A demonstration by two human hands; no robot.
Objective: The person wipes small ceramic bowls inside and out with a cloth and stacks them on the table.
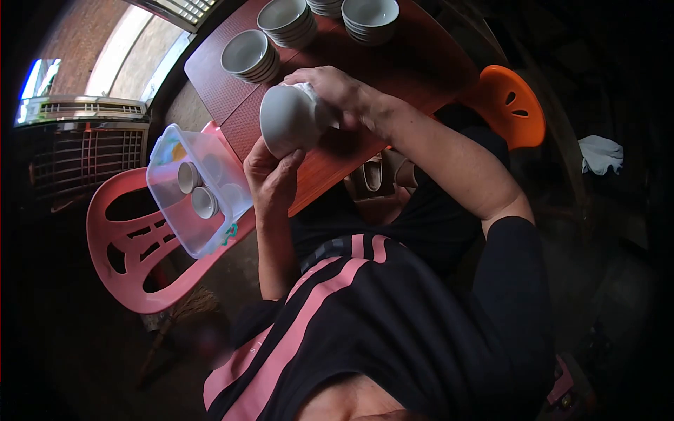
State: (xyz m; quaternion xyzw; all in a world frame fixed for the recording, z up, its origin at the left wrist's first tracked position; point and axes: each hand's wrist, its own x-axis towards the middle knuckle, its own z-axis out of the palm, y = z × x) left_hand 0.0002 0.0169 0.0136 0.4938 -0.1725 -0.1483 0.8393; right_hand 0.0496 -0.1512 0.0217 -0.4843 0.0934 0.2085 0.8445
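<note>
A white bowl (pixel 288 125) is held tilted on its side above the near edge of the table. My left hand (pixel 272 177) grips its lower rim, thumb on the side facing me. Against the bowl's far right side, my right hand (pixel 342 97) presses a white cloth (pixel 307 90); its fingers are partly hidden behind the bowl and wrist. Just beyond the bowl stands a stack of white bowls (pixel 250 57). Further back are another bowl stack (pixel 286 24) and a third stack (pixel 370 21).
The reddish-brown table (pixel 421 52) lies in front of me. To the left, a clear plastic bin (pixel 200 242) with small cups (pixel 204 202) rests on a pink chair (pixel 133 281). An orange chair (pixel 509 105) is at the right, with a white cloth lump (pixel 601 154) beyond it.
</note>
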